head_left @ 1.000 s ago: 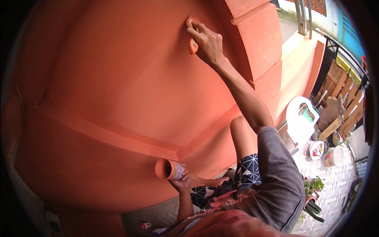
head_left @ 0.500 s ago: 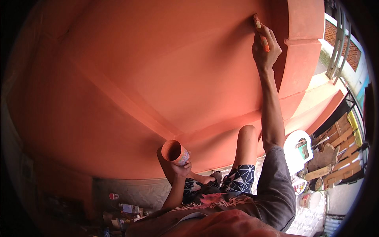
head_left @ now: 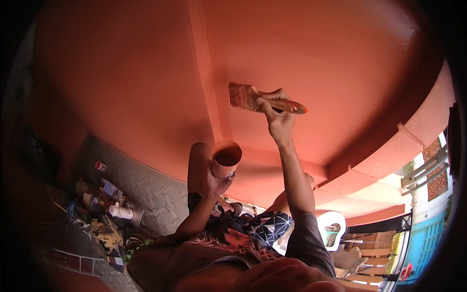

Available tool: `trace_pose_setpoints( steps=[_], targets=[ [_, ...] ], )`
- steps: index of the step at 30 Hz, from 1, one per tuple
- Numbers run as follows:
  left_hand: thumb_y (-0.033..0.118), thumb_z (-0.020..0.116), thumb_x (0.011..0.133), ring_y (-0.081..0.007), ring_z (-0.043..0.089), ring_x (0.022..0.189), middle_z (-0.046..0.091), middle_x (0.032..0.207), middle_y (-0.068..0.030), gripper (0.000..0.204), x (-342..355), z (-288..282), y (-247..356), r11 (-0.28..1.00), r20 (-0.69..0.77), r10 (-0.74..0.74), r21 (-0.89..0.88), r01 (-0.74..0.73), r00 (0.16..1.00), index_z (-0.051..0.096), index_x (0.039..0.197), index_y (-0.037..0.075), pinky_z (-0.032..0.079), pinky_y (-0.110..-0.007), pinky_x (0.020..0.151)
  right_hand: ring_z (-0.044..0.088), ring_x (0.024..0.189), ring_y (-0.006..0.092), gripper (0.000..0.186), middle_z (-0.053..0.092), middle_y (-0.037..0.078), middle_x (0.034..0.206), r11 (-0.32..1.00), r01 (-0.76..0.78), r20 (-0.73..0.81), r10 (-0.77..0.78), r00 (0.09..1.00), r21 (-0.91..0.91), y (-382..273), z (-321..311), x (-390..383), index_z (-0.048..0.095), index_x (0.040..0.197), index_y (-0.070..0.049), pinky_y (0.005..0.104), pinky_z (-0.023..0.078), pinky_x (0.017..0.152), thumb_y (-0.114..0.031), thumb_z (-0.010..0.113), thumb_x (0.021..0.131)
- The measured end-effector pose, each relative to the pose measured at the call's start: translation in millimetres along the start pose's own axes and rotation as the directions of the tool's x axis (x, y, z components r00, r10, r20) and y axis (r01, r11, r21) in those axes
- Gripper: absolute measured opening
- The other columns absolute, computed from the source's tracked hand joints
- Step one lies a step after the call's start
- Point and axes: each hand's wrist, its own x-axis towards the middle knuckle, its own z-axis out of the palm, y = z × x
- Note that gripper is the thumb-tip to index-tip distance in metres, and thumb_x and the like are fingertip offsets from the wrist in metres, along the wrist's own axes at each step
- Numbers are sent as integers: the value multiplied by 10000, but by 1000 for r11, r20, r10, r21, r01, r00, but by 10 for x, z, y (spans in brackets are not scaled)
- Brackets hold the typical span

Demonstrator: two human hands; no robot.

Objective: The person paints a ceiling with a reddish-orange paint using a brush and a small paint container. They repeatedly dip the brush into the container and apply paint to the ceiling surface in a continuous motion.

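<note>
My right hand (head_left: 278, 114) grips a wide paintbrush (head_left: 250, 99) by its wooden handle, fingers closed round it. The bristles are stained reddish brown and point left, in front of an orange-red painted wall (head_left: 301, 53); whether they touch it I cannot tell. Lower down, my left hand (head_left: 220, 182) is wrapped round a paint-smeared cup (head_left: 226, 158), held mouth up near my bent knee. Dark paint shows inside the cup. The brush is above and a little right of it.
A raised ridge (head_left: 204, 68) runs down the wall beside the brush. At lower left lie a small red-and-white tub (head_left: 100, 166), white containers (head_left: 120, 212) and boxes. A white plastic chair (head_left: 332, 228) and stacked wood (head_left: 374, 248) are at lower right, with a blue gate (head_left: 428, 248) beyond.
My right hand has brought the brush from the upper right, by the wall's edge, down and left toward the cup. My view has swung; the cup remains in my left hand.
</note>
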Motion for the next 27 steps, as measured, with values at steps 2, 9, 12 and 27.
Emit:
trace_pose_setpoints(
  steps=[2,9,12,27],
  targets=[
    [673,509,947,-379,658,998,602,1253,-196,752,-10,33,-46,1000,21,9,-3,-9,1000,491,1419,87,578,-354,688,710,871,209,153,681,133,955,987,-139,-17,141,990,75,-11,-46,-215,598,943,25,356,657,715,-52,729,924],
    [668,463,969,-336,663,1037,627,1267,-159,713,-13,-23,-43,997,32,-4,81,1,999,529,1400,103,589,-364,736,708,855,211,173,661,129,941,929,-357,44,354,934,101,-26,-326,-786,607,969,39,346,668,710,-67,735,919],
    [647,467,969,-269,634,1102,623,1293,-93,659,-47,-153,-84,997,-14,-15,81,16,1000,555,1368,129,569,-409,790,699,832,198,173,657,127,926,928,-368,113,373,921,-67,-159,-425,-905,612,989,47,317,654,683,-44,738,912],
    [502,488,961,-305,437,1416,487,1505,-119,675,-48,-193,-255,999,28,32,31,-33,999,417,1491,89,324,-520,1186,636,787,152,128,665,55,863,788,-386,360,577,733,-479,-236,-174,-1023,724,947,42,312,508,698,-59,767,881]
  ],
)
